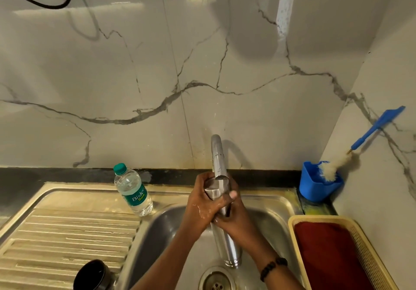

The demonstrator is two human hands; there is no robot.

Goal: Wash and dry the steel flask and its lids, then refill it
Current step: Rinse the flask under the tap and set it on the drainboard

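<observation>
Both the left hand [200, 204] and right hand [234, 217] grip the steel flask [227, 242] upright over the sink [279, 213] middle, mouth under the tap [218, 157], so rinsing seems underway; next likely emptying it.

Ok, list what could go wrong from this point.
Both hands look wet: the left hand and right hand could lose the steel flask, dropping it into the sink. The black lid near the drainboard edge might get knocked. The tap spout could splash water over the flask mouth.
</observation>
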